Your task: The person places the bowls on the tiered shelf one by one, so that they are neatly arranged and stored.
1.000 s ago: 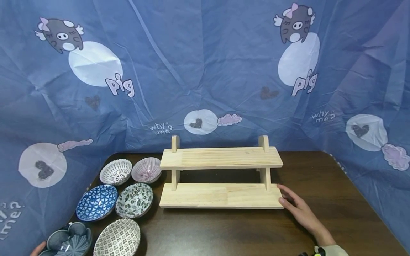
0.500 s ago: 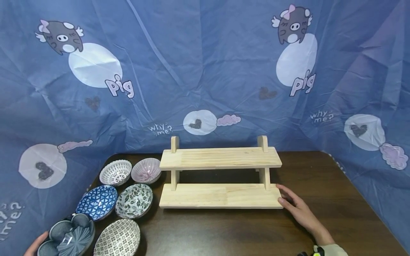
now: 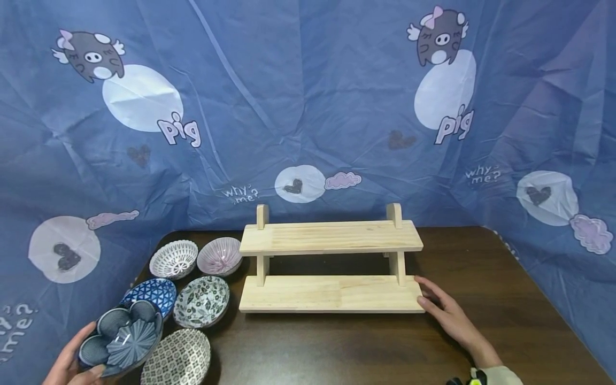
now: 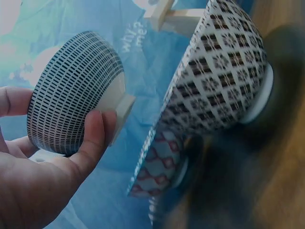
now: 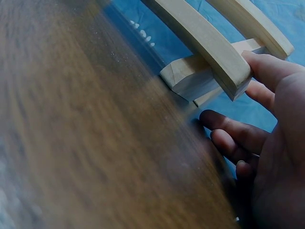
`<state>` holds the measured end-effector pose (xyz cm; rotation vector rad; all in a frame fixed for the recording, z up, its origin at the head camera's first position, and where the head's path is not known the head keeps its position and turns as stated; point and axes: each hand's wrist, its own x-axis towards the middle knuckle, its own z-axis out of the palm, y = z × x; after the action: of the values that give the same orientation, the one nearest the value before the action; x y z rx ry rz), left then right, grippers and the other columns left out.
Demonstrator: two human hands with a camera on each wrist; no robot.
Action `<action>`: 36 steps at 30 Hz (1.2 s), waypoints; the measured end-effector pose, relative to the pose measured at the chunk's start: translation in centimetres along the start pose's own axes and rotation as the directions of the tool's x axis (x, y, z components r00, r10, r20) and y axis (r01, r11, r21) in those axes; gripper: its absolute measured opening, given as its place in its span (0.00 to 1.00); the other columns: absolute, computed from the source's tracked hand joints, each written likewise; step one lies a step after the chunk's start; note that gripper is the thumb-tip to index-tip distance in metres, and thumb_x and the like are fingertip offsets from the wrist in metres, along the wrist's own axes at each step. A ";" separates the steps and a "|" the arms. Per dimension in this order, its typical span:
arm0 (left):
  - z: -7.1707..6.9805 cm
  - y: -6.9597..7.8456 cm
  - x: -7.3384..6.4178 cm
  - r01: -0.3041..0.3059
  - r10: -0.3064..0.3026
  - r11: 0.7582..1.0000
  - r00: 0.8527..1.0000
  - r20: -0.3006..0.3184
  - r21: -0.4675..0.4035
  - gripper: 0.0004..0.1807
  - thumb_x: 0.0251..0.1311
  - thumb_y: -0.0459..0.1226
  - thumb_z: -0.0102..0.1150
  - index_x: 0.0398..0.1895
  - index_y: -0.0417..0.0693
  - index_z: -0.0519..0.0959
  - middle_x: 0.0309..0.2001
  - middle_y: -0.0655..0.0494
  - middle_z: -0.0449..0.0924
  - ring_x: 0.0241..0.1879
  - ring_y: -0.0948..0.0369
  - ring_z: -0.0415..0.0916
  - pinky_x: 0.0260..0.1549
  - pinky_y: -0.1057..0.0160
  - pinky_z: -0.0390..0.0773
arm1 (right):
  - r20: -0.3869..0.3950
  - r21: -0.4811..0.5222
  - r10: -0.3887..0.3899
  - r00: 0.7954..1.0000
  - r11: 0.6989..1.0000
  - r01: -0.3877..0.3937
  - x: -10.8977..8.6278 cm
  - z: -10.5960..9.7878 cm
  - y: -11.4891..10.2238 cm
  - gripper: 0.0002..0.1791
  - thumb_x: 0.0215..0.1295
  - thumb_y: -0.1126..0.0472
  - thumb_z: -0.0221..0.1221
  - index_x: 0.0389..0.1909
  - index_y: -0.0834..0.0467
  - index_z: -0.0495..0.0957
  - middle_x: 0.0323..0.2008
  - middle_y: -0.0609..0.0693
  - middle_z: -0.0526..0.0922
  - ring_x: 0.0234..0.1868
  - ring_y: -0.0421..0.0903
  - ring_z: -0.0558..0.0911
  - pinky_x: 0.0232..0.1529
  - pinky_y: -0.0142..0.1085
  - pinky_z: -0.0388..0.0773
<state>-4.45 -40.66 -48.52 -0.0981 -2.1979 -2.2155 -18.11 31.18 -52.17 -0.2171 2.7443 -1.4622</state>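
Observation:
My left hand (image 3: 72, 361) holds a blue-grey bowl (image 3: 130, 342), fingers at its far side and thumb at its near side. In the left wrist view the outside of this bowl (image 4: 74, 90) is covered in dark dashes, and the thumb lies by its pale foot. It is raised and overlaps the blue triangle-patterned bowl (image 3: 156, 294) in the head view. At the right end of a two-tier wooden shelf (image 3: 332, 294), my right hand (image 3: 449, 315) grips the lower board's end between thumb and index finger. Its other fingers hang curled below (image 5: 233, 138).
Beside the held bowl stands a brown-and-cream patterned bowl (image 3: 177, 357). Behind it are a green leaf-patterned bowl (image 3: 202, 302), a white bowl (image 3: 174, 259) and a purple striped bowl (image 3: 220, 256). A blue printed cloth (image 3: 308, 107) hangs around the dark wooden table (image 3: 337, 347).
The left hand has come further into view, lifting the blue-grey bowl up and to the right, now in front of the blue patterned bowl. The right hand has stayed at the shelf's end.

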 end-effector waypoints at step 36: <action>12.4 5.2 6.6 -0.104 0.117 0.982 0.990 0.077 -0.158 0.38 0.69 0.19 0.34 0.78 0.55 0.51 0.65 0.66 0.64 0.55 0.70 0.76 0.43 0.67 0.86 | 0.003 0.011 0.023 1.000 1.000 -0.023 -0.1 -0.1 0.0 0.30 0.76 0.50 0.52 0.74 0.54 0.62 0.73 0.60 0.66 0.54 0.19 0.67 0.53 0.26 0.76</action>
<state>-10.39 -28.14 -42.83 -0.3151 -2.0027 -2.3570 -18.02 31.24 -52.10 -0.1868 2.7270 -1.4699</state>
